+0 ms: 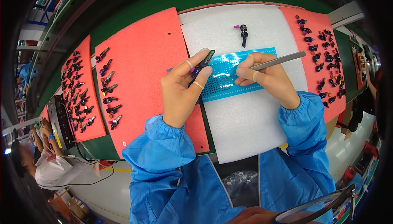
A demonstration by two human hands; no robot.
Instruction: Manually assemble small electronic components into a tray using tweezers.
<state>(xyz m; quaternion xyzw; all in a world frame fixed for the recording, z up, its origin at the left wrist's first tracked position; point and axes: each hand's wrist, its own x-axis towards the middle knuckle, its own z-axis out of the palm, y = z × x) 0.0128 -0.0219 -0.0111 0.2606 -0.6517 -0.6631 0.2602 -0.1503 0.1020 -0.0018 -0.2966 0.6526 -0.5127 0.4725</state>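
Note:
My left hand (176,90) pinches a small black device (208,59) with a green circuit-board stem, a purple bit showing beside the fingers. Part of its body is hidden by the thumb and fingers. My right hand (268,80) is closed on metal tweezers (282,60), their wide end pointing up to the right. The tips are over a blue sheet (219,95) with rows of small dots, and I cannot make out whether they grip anything. Beyond the sheet, a similar black device (244,35) with a purple tip lies on white foam (245,125).
A pink foam board (143,60) on the left carries a column of black devices. Farther left, another pink board (95,117) holds several more, as does a pink board (333,111) on the right. A black box (62,119) and a co-worker (57,168) are at far left.

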